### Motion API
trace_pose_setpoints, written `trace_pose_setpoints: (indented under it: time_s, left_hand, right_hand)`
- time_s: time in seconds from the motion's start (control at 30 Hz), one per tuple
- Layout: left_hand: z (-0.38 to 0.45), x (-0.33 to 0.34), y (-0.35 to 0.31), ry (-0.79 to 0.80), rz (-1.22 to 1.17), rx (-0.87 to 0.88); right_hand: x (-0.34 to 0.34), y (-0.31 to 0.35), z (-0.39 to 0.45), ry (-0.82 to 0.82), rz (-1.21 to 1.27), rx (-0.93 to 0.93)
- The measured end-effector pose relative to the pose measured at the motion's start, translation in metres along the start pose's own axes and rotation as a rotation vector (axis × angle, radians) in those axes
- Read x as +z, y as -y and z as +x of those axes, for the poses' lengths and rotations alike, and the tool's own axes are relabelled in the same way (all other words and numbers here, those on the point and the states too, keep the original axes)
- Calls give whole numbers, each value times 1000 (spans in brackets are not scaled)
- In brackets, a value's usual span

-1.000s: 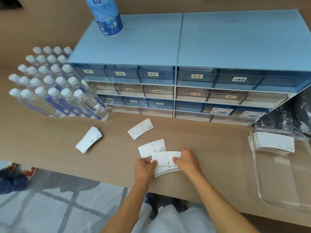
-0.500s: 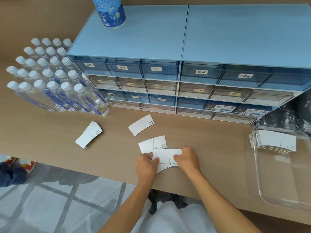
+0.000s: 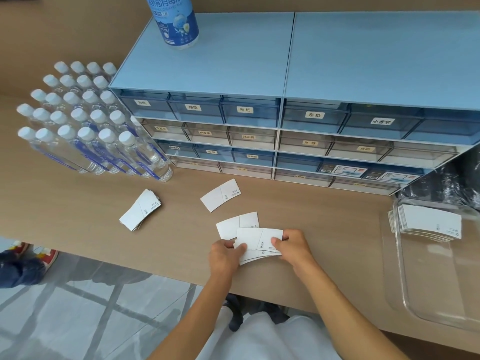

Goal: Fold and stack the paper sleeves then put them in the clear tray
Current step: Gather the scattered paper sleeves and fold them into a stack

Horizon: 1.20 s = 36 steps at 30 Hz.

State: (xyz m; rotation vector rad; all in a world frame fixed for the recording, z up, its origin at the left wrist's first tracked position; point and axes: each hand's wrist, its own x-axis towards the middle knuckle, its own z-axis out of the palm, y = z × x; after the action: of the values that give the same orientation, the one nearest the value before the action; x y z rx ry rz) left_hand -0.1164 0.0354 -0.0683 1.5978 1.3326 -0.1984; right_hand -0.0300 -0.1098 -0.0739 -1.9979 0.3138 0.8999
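A small stack of white paper sleeves (image 3: 255,242) lies near the table's front edge. My left hand (image 3: 226,257) grips its left end and my right hand (image 3: 292,246) grips its right end. One flat sleeve (image 3: 236,224) lies just behind the stack, partly under it. Another single sleeve (image 3: 220,194) lies farther back. A thicker pile of sleeves (image 3: 140,213) sits to the left. The clear tray (image 3: 405,294) stands at the right, with a stack of folded sleeves (image 3: 428,224) in its far end.
A blue drawer cabinet (image 3: 285,120) fills the back of the table, with a disinfectant bottle (image 3: 174,19) on top. Several capped water bottles (image 3: 85,126) stand at the left. Black plastic bags (image 3: 446,185) lie behind the tray. Shoes (image 3: 39,255) show on the floor at left.
Both hands have stayed on the small stack, squaring its ends slightly. The head camera has tilted a little; the other sleeves have not moved.
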Motion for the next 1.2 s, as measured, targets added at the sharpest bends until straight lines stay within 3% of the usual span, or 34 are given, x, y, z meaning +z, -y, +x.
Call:
trace_pose_setpoints:
  time_s: [0.2, 0.4, 1.2]
  left_hand:
    - [9, -14, -4, -42, -118, -1]
    - [27, -25, -22, -74, -166, -14]
    - [64, -30, -39, -101, -7, -14]
  right_hand:
    - [8, 22, 3, 2, 0, -78]
    - [21, 50, 12, -34, -178, -139]
    - [49, 67, 36, -136, -343, -112]
